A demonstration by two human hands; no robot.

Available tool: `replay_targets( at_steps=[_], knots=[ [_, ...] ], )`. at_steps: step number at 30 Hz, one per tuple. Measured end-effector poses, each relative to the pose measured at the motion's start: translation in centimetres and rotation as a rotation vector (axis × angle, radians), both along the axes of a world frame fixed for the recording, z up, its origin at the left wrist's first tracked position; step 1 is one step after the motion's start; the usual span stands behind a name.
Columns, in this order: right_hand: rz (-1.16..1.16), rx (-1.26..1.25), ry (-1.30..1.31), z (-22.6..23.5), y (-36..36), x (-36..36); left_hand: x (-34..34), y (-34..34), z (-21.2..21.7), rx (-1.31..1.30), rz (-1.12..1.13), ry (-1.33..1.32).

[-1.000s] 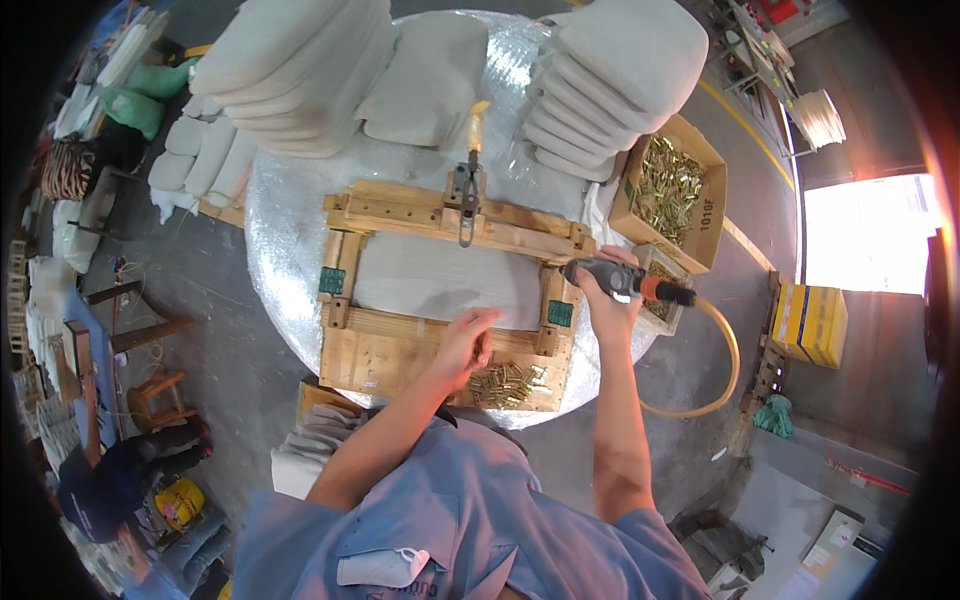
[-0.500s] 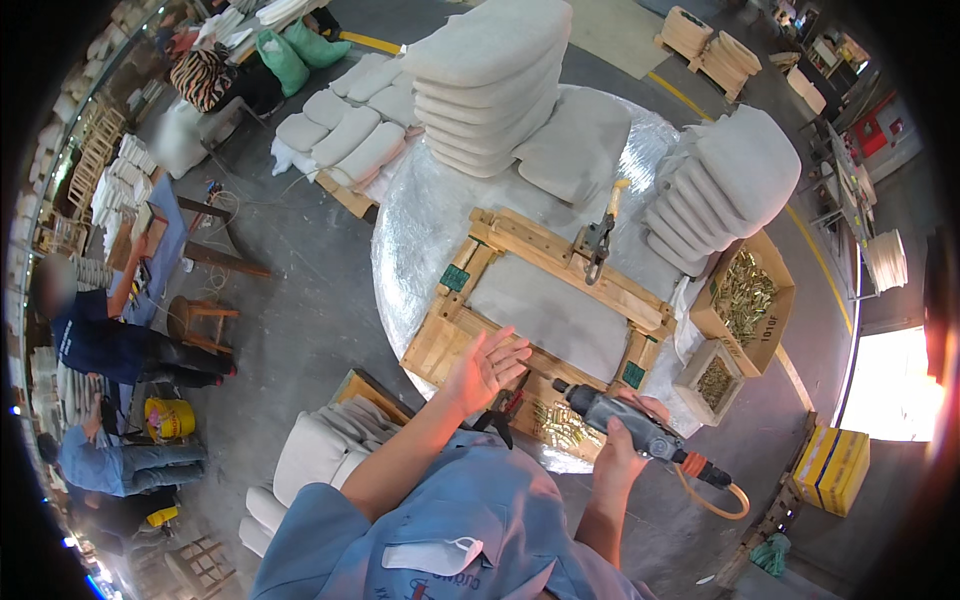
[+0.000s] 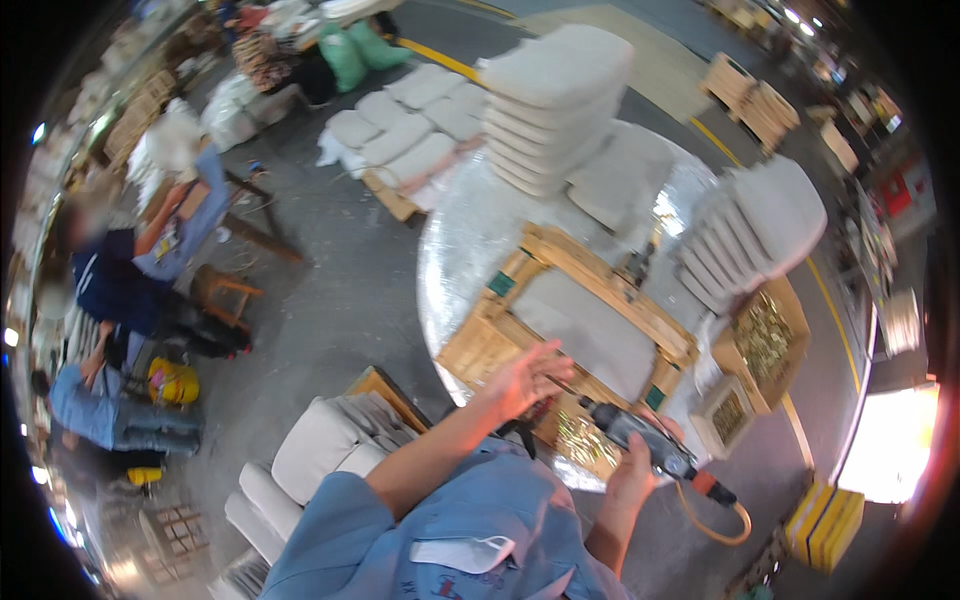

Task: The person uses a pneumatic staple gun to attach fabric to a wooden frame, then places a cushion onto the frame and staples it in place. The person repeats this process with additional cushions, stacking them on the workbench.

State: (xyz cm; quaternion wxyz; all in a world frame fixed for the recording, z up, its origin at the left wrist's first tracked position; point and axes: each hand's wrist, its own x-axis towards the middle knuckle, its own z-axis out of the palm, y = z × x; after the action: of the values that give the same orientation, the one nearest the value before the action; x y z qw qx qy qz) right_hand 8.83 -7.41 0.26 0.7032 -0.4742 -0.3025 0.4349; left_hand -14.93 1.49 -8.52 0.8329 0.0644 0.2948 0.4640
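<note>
1. My right hand point(image 3: 637, 478) is clenched around the dark pneumatic screwdriver with orange hose point(image 3: 645, 447), at the near edge of the pale rectangular wooden seat frame point(image 3: 575, 325).
2. My left hand point(image 3: 522, 378) hovers open beside its tip; I judge a slip could hit fingers.
3. Brass screws point(image 3: 582, 440) on the round silver surface point(image 3: 470, 240) could scatter.

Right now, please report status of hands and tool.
Left hand open over wooden frame. Right hand grips power screwdriver. Pile of screws beside tool.
</note>
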Motion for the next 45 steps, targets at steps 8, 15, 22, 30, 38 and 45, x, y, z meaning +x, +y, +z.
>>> replay_targets(
  at_steps=[8, 15, 22, 30, 38, 45],
  knots=[
    [-0.078, -0.064, 0.0, -0.1, -1.2, 0.6, 0.3, -1.1, -2.8, -0.116, -0.189, 0.02],
    [-0.051, -0.142, 0.033, 4.0, -1.0, -1.4, -0.2, -1.9, -3.1, -0.173, -0.122, -0.008],
    [-0.067, -0.239, 0.188, 0.1, -1.1, 1.1, -1.4, -1.4, -3.1, -0.069, -0.219, 0.043],
    [-0.067, -0.2, 0.242, 1.0, -1.1, 1.9, -1.2, 0.3, -2.5, -0.03, -0.4, 0.266],
    [-0.214, -0.149, 0.056, 0.3, 0.8, 5.8, 0.4, -1.5, -5.9, -0.179, -0.249, 0.131],
    [-0.457, -0.066, -0.501, 0.5, 7.8, 13.4, -0.7, -1.9, -7.1, -0.387, -0.11, 0.263]
  ],
)
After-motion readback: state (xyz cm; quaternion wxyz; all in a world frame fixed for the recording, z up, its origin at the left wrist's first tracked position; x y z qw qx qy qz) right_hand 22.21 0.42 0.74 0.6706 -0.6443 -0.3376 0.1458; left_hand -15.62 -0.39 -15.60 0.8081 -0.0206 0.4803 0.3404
